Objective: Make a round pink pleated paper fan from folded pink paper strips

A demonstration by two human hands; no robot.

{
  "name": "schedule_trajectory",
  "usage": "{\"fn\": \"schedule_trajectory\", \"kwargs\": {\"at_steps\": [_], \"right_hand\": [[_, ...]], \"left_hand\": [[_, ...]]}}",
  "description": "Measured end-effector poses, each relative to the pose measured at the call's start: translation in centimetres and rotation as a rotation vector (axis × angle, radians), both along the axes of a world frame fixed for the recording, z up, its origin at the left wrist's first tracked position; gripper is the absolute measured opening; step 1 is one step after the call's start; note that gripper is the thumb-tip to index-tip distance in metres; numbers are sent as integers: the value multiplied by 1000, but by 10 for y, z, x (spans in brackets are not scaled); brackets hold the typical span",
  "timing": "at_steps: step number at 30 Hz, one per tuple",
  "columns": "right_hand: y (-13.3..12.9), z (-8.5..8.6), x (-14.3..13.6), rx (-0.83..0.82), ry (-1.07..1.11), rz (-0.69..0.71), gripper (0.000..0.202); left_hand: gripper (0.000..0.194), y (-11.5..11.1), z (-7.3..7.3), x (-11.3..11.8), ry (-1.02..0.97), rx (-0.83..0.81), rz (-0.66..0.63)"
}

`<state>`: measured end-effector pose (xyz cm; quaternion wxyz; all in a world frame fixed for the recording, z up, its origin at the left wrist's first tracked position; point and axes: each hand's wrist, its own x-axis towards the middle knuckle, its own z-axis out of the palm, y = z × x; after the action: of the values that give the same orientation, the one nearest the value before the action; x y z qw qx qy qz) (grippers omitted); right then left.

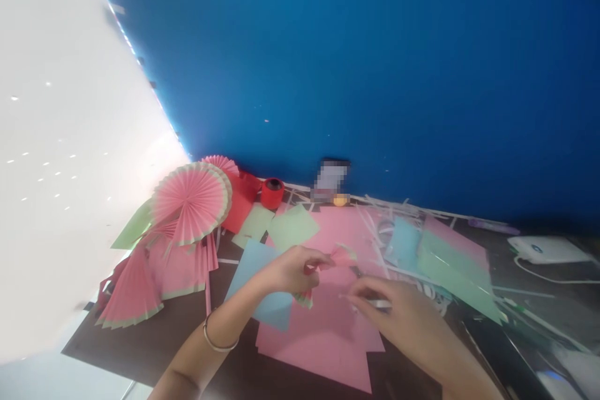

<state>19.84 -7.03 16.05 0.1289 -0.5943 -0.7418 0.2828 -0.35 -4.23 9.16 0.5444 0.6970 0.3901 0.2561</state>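
My left hand (296,267), with a bangle on its wrist, pinches a small pleated paper fan (344,254), pink with a pale green edge. Another end of the folded paper shows below the fingers. Close by on the right, my right hand (382,300) has thumb and fingers drawn together; something whitish shows there, too blurred to name. Beneath both hands lie large pink paper sheets (323,350). A light blue sheet (248,275) is under my left wrist, and light green paper (294,226) lies just beyond.
Pink pleated paper fans (187,200) are heaped at the left. Behind stand a red roll (272,192) and a phone-like object (330,178) against the blue wall. Paper strips, green and pink sheets (457,269) and a white device with a cable (553,250) occupy the right.
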Motion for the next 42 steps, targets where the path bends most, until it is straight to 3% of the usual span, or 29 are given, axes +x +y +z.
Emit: {"fn": "schedule_trajectory", "kwargs": {"at_steps": [5, 10, 16, 33, 42], "right_hand": [[12, -6, -11, -194, 97, 81, 18], [22, -11, -12, -307, 159, 104, 21], [25, -11, -12, -287, 167, 159, 24], [23, -25, -16, -254, 109, 146, 26], [21, -26, -19, -264, 117, 75, 28]], "left_hand": [[35, -2, 3, -2, -155, -127, -143], [37, -4, 1, -4, -287, -268, -167], [35, -5, 5, -5, -236, -256, -166], [35, -7, 9, -9, -71, -245, -174], [33, -6, 5, -6, -134, -171, -165]]}}
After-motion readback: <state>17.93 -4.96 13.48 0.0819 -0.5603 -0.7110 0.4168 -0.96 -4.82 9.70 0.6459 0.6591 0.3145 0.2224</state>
